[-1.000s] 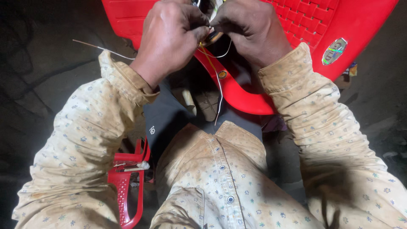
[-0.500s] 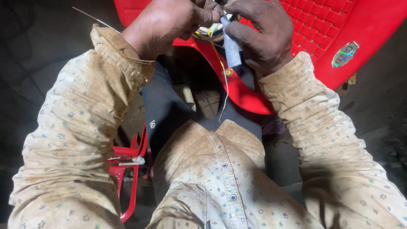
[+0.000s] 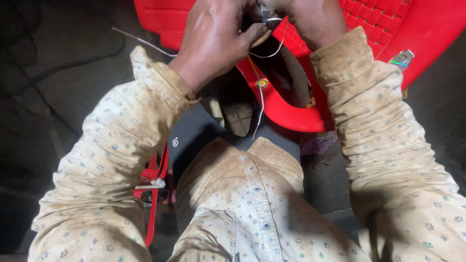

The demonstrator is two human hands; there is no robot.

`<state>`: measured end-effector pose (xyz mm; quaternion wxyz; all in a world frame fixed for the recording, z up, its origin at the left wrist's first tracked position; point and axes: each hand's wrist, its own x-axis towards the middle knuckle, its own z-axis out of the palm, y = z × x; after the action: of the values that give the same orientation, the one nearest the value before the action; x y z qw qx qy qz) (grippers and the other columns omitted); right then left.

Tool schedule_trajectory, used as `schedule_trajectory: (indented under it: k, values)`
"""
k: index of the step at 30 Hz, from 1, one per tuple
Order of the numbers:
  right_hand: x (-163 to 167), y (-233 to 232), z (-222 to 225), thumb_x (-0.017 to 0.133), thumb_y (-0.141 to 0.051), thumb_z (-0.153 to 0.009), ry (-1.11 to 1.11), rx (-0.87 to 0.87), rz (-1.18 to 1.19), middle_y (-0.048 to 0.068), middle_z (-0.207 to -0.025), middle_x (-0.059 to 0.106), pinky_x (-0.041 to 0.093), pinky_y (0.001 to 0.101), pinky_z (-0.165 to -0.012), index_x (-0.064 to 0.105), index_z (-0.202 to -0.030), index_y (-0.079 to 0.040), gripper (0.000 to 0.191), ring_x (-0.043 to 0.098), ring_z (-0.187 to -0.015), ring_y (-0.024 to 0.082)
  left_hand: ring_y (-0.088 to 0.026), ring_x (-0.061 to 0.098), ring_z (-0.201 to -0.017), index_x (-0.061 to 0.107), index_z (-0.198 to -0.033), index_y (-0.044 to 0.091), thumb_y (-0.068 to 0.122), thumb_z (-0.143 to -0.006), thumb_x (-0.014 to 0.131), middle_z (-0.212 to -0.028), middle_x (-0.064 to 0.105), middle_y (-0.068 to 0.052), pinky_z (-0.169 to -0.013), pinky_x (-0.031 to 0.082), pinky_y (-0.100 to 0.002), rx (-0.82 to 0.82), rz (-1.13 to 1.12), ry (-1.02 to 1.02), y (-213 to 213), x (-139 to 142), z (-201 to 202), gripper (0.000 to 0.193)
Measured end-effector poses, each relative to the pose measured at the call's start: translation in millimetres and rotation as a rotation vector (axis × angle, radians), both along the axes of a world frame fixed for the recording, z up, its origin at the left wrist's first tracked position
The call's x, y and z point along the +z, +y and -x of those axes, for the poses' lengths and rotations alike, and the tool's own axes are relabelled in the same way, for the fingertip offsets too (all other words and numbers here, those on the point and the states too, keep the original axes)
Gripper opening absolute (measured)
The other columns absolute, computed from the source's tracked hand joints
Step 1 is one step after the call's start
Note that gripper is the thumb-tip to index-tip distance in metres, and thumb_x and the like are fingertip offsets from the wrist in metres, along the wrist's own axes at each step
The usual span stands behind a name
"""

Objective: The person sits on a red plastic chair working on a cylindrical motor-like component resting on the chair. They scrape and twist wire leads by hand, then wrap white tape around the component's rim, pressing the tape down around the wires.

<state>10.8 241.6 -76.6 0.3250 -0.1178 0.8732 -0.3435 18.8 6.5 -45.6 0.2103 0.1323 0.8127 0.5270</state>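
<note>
A small shiny sticker, roughly shield-shaped w/ silver, green and red tints, sits on the red plastic chair near its right edge, at the upper right of the view. A round yellow tag w/ a dark centre clings to the chair's curved front rim, approx. mid-frame. A small white logo mark shows on dark cloth at the lap. No packages, signs or screens in sight.
</note>
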Motion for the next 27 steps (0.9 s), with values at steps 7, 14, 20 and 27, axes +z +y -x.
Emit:
schedule_trajectory:
  k: [7,14,20,27]
  values:
    - [-6.0,-18.1,11.0,0.071,-0.014,-0.103,-0.664,-0.577,0.578,0.0,-0.083,0.067,0.051,0.0261,-0.067,0.07,-0.097,-0.002,0.014,0.064,-0.074,0.009,-0.029,0.067,-0.086,0.069,-0.106,0.003,0.011,-0.096,0.08,-0.101,0.061,-0.012,-0.064,0.05,-0.043,-0.118,0.188,0.519,-5.4,6.3,-5.2,0.018]
    - [27.8,-3.6,-8.7,0.071,-0.011,-0.108,-0.245,-0.396,0.539,0.002,-0.104,0.069,0.056,0.0303,-0.091,0.067,-0.109,0.0,0.012,0.068,-0.1,0.013,-0.033,0.066,-0.081,0.07,-0.104,0.007,0.018,-0.091,0.083,-0.086,0.069,-0.009,-0.069,0.05,-0.05,0.037,0.215,0.195,-3.8,-4.6,-3.3,0.022]
    - [54.9,-0.8,-11.1,0.076,0.002,-0.093,0.298,0.099,0.159,0.01,-0.102,0.067,0.051,0.0407,-0.088,0.066,-0.11,-0.005,0.021,0.066,-0.098,0.029,-0.034,0.067,-0.078,0.071,-0.096,0.006,0.021,-0.088,0.082,-0.084,0.069,-0.014,-0.068,0.05,-0.047,-0.091,0.252,-0.055,-1.5,-5.6,0.7,0.02]
    - [55.7,-1.3,-6.9,0.072,0.002,-0.096,0.462,0.205,0.181,0.012,-0.107,0.063,0.049,0.0439,-0.089,0.059,-0.117,-0.004,0.026,0.063,-0.102,0.034,-0.009,0.068,-0.086,0.071,-0.101,0.005,0.01,-0.098,0.068,-0.094,0.074,0.001,-0.079,0.055,-0.028,-0.087,-0.408,-0.854,-5.0,-25.9,22.8,0.007]
